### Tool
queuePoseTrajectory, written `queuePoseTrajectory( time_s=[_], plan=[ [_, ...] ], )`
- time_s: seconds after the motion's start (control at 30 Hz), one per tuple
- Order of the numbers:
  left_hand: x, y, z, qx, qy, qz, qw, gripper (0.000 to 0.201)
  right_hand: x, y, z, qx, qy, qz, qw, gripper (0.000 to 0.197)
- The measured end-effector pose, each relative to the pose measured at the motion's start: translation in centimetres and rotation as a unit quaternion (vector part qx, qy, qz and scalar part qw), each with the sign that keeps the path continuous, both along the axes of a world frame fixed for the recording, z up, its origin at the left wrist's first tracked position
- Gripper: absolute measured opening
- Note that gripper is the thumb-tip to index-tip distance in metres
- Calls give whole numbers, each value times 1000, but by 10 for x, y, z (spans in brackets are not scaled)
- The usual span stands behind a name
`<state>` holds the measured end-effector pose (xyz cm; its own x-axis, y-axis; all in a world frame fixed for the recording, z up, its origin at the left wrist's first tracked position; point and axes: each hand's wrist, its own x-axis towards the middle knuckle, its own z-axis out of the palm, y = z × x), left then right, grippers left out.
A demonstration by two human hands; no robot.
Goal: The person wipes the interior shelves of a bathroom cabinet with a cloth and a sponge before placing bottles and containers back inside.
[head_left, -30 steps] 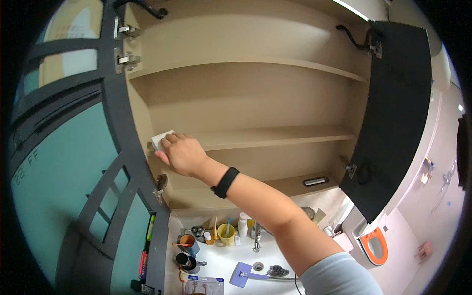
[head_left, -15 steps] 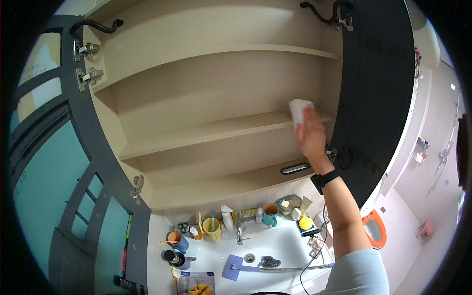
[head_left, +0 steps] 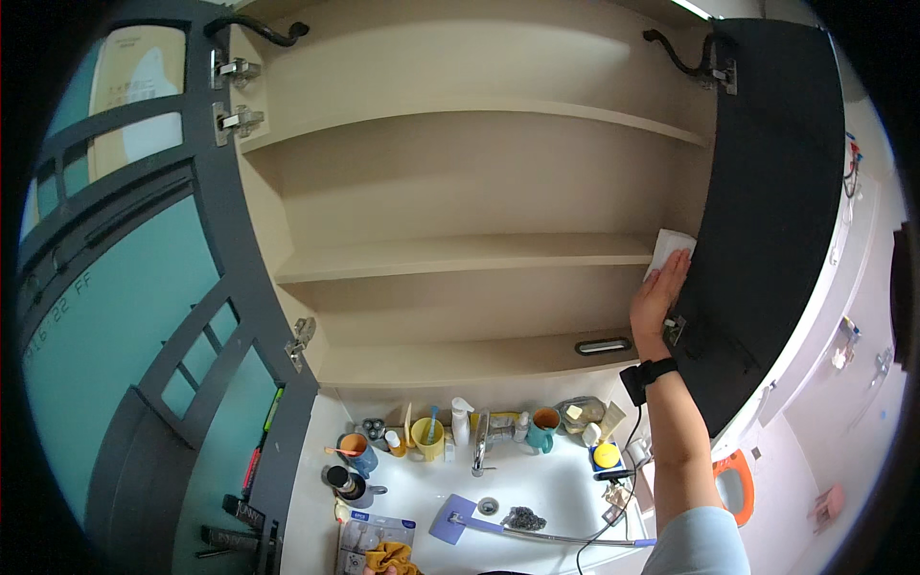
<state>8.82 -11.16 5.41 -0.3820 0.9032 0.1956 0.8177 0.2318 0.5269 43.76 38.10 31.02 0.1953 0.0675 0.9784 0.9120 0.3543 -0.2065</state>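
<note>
My right hand (head_left: 659,299) reaches up into an open wall cabinet, a dark band on its wrist. Its fingers are closed together on a folded white wipe (head_left: 670,251), pressing it flat near the right side wall, at the right end of the middle shelf (head_left: 460,255). Below, at the lower edge, lies a crumpled mustard-yellow cloth (head_left: 391,557) over a printed package (head_left: 359,539). A sliver of what looks like my left hand (head_left: 381,570) shows under this cloth; its grip is hidden.
The dark right door (head_left: 767,220) and the framed left door (head_left: 216,278) stand open beside the cabinet. Below are a white sink with a faucet (head_left: 478,446), several cups and bottles, and a purple-headed long-handled tool (head_left: 452,518). A dark cable (head_left: 629,484) hangs at the right.
My right hand has moved with the white wipe to the right along the shelf, up to the side wall. The whole view has shifted a little. A sliver of skin now shows by the yellow cloth.
</note>
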Motion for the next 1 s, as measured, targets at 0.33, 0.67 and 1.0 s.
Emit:
queuePoseTrajectory(
  time_s=[0.33,0.67,1.0],
  plan=[
    [-4,25,13,134,-526,-3,840,27,-137,-22,-11,30,-86,103,991,64],
    [-43,25,-18,224,-789,-66,569,25,-310,-67,-15,6,-212,221,952,56],
    [-59,-14,-24,278,-612,130,729,25,-425,-102,-1,26,-354,234,905,46]
  ],
)
